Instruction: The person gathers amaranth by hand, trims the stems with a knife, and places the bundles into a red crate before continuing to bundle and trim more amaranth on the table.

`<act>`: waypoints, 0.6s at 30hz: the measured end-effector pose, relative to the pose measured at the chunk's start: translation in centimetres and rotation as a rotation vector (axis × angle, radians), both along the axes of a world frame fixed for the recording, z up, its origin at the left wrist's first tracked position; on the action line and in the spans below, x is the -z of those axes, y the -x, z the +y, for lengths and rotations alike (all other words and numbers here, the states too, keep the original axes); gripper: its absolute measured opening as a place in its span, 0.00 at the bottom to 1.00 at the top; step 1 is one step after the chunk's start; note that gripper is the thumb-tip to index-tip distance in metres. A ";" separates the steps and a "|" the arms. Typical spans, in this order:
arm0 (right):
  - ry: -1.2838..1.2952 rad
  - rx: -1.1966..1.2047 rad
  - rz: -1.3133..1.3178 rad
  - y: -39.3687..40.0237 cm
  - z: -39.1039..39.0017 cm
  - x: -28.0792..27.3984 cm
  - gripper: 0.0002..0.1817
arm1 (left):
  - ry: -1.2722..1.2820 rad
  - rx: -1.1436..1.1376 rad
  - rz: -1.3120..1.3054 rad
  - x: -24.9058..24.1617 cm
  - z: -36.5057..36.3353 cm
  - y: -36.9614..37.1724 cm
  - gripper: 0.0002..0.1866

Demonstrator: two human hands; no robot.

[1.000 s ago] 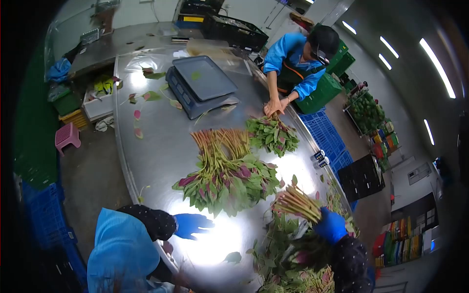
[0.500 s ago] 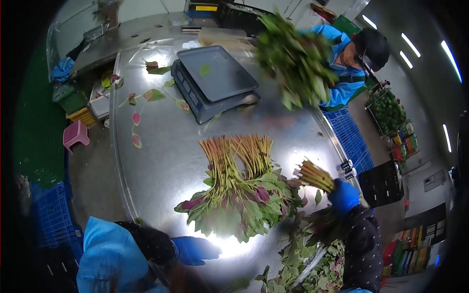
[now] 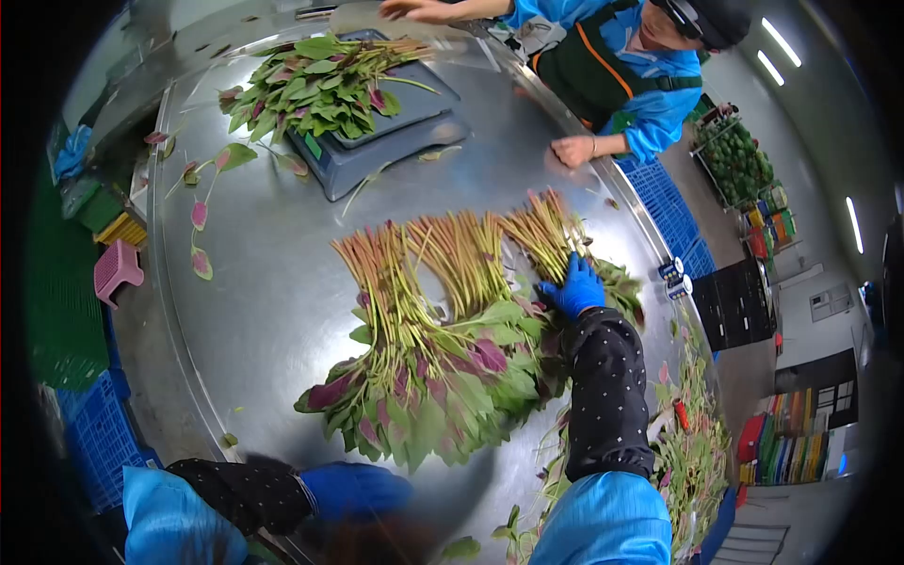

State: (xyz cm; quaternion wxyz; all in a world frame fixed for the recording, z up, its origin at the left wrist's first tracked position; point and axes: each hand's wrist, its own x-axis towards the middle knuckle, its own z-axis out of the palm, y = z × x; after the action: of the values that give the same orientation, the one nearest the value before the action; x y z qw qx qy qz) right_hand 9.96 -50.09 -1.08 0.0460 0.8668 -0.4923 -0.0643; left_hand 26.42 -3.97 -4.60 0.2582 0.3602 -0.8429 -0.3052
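Bundles of leafy greens with purple-marked leaves lie on the metal table, stems toward the far side. My right hand, in a blue glove, rests with fingers spread on a bunch of stems at the right end of the row. My left hand, also blue-gloved, is low at the left, near the table's front edge; it is stretched out flat with nothing in it. Another bunch of greens lies on the grey scale at the back.
A co-worker in blue sleeves stands across the metal table, one hand on its edge, the other reaching beyond the scale. Loose leaves lie at the left. Cut greens are heaped at the right, near two small dark-and-white items.
My right hand has moved up and left, and its bunch now lies beside the others. The co-worker's greens are now on the scale, out of their hands. My view has shifted.
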 end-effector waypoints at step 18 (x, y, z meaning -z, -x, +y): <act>0.007 0.677 -0.707 45.6 54.9 -14.3 0.17 | 0.122 -0.148 -0.289 -3.8 2.8 5.5 0.20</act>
State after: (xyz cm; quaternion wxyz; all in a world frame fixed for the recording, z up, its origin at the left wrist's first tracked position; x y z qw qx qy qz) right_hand -35.66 4.80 13.22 -0.1447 0.6267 -0.7321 0.2242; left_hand 20.93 -1.14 -0.83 0.1775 0.4448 -0.8595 -0.1786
